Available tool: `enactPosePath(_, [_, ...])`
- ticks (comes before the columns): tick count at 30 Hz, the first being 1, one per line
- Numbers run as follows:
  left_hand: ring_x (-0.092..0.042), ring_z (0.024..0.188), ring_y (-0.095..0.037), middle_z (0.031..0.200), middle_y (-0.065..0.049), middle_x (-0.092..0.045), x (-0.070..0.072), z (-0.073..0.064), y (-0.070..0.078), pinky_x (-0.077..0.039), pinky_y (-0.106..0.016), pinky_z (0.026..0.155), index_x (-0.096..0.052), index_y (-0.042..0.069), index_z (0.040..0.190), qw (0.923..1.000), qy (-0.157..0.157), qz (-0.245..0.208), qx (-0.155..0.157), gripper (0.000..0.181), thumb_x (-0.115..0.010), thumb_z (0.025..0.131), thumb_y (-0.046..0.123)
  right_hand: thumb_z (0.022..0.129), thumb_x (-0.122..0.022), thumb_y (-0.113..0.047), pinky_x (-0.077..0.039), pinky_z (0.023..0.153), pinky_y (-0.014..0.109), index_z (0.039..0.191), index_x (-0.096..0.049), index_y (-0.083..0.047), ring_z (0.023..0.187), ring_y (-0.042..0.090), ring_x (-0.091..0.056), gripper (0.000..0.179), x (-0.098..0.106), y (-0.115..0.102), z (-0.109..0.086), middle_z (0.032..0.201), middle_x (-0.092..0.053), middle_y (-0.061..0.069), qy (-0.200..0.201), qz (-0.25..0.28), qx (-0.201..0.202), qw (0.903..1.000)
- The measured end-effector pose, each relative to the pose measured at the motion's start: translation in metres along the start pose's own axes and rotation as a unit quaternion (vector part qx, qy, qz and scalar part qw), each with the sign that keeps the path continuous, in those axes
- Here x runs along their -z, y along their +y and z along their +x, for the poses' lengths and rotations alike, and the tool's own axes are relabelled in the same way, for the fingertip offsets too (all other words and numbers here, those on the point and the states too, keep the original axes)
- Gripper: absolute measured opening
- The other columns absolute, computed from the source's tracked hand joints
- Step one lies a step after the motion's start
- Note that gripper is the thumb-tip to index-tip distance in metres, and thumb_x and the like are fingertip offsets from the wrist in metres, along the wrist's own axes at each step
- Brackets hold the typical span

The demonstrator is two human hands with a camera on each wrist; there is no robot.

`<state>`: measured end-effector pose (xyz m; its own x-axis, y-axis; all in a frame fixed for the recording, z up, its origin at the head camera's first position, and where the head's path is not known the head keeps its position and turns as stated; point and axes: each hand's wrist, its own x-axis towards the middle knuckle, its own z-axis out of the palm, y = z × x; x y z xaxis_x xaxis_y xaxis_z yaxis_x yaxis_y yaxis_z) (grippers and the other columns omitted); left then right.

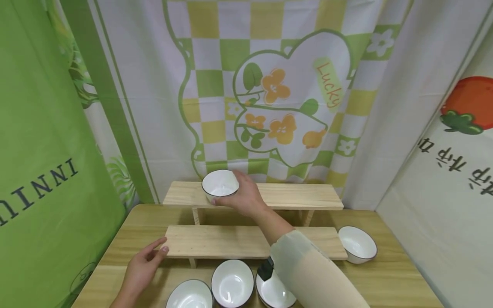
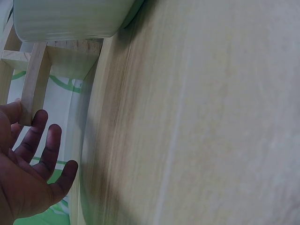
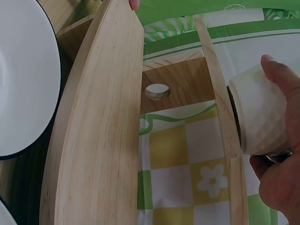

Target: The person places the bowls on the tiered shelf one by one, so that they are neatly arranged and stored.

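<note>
My right hand [image 1: 248, 196] grips a white bowl [image 1: 220, 184] with a dark rim by its right side, thumb in front. The bowl is over the left part of the upper wooden shelf [image 1: 296, 194]. The right wrist view shows the bowl's faceted outer wall [image 3: 262, 117] close to the shelf board. My left hand [image 1: 139, 269] pinches the left end of the lower wooden shelf [image 1: 215, 241] between thumb and index finger. Its other fingers [image 2: 51, 145] are spread below the board in the left wrist view.
In front of the lower shelf are white bowls: one at left [image 1: 190, 295], one in the middle [image 1: 233, 282] and one at right [image 1: 275, 291], partly behind my right sleeve. Another bowl [image 1: 358, 244] stands at the shelf's right end. Printed curtains [image 1: 269, 107] surround the wooden table [image 1: 389, 273].
</note>
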<state>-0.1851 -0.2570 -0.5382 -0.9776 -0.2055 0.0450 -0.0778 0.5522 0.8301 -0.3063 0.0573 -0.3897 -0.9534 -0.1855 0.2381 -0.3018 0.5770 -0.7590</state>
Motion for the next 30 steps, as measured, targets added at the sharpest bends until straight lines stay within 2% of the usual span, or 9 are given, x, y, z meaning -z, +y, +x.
enactPosePath(7, [-0.068,0.093,-0.018,0.107,-0.009,-0.077,-0.001,0.0,0.004,-0.05,-0.038,0.082,-0.064,0.018,0.143,1.0,-0.005,-0.002,0.005,0.054,-0.066,0.1,0.051,0.064,-0.096,-0.055,-0.038,0.113,0.052,0.158,-0.041,-0.008,0.141,0.035,-0.045,0.119,-0.006,-0.003,0.005,0.155,-0.047,0.014,-0.008,-0.008,0.0,0.9999])
enactPosePath(13, [-0.067,0.093,-0.017,0.106,-0.008,-0.077,0.0,0.0,0.003,-0.05,-0.038,0.082,-0.063,0.018,0.143,0.9999,-0.007,0.007,0.006,0.055,-0.065,0.1,0.052,0.065,-0.097,-0.05,-0.041,0.111,0.049,0.155,-0.046,-0.012,0.135,0.032,-0.05,0.11,-0.013,-0.005,0.01,0.147,-0.054,0.012,-0.007,-0.001,0.012,0.9999])
enactPosePath(18, [-0.067,0.092,-0.017,0.105,-0.007,-0.077,0.002,-0.001,0.002,-0.05,-0.036,0.08,-0.063,0.018,0.143,0.9999,-0.005,0.007,0.007,0.054,-0.065,0.1,0.051,0.066,-0.098,-0.046,-0.04,0.112,0.049,0.154,-0.046,-0.011,0.135,0.032,-0.05,0.108,-0.014,-0.007,0.011,0.149,-0.052,0.013,-0.01,0.008,0.027,0.9995])
enactPosePath(22, [-0.067,0.092,-0.016,0.105,-0.007,-0.077,0.001,0.0,0.002,-0.05,-0.035,0.08,-0.064,0.018,0.143,1.0,-0.004,0.005,0.006,0.054,-0.066,0.1,0.052,0.066,-0.098,-0.046,-0.038,0.114,0.05,0.158,-0.039,-0.01,0.139,0.034,-0.047,0.115,-0.013,-0.004,0.01,0.153,-0.047,0.015,-0.017,0.007,0.029,0.9994])
enactPosePath(28, [-0.067,0.093,-0.017,0.106,-0.008,-0.077,0.0,0.0,0.003,-0.05,-0.035,0.079,-0.064,0.018,0.143,1.0,-0.004,0.008,0.004,0.055,-0.065,0.1,0.052,0.068,-0.096,-0.051,-0.032,0.118,0.051,0.165,-0.023,-0.009,0.148,0.036,-0.036,0.129,-0.006,0.004,0.004,0.162,-0.037,0.017,-0.022,-0.017,0.011,0.9995])
enactPosePath(30, [-0.067,0.093,-0.018,0.107,-0.009,-0.077,0.0,0.0,0.003,-0.05,-0.035,0.078,-0.064,0.018,0.143,0.9999,-0.005,0.009,0.005,0.054,-0.065,0.1,0.052,0.069,-0.096,-0.052,-0.032,0.118,0.05,0.166,-0.02,-0.009,0.147,0.035,-0.038,0.13,-0.004,0.007,0.003,0.163,-0.035,0.016,-0.024,-0.018,0.009,0.9995])
